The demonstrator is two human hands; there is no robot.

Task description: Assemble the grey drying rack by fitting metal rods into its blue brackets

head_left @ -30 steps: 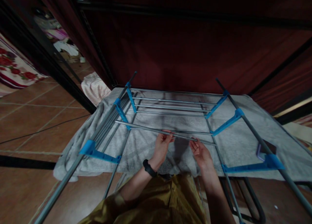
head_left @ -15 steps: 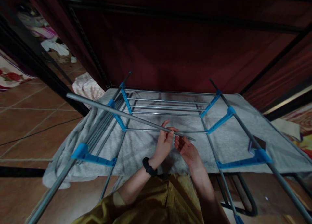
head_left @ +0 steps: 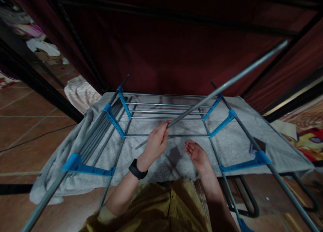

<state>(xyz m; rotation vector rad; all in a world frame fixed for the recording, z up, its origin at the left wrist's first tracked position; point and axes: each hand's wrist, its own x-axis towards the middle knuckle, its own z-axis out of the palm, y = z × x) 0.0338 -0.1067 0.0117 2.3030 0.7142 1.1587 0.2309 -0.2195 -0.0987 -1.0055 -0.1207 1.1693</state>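
1. Swung round since half a second ago, the rod (head_left: 214,93) now sends its long end to the right instead of the left, and the two hands stand farther apart.
2. Left hand (head_left: 156,139) grasps the rod nearer its lower end, fingers wrapped over it; this is the only hand on it.
3. Right hand (head_left: 198,154) is released, fingers loosely curled around nothing, just right of the left hand and below the rod's line, not touching it.
4. From the left hand, the rod's long axis runs up and to the right; its short end pokes out toward the blanket's (head_left: 227,151) left edge.
5. Its long end reaches, in view, past the blanket's far edge, in front of the curtain (head_left: 151,57).
6. Slantwise, then, it lies across the rack's (head_left: 244,163) crossbars (head_left: 191,136), which run parallel to the blanket's far edge; whether it touches any is hard to tell.
7. Both hands are over the blanket's near edge, between the rack's sides.
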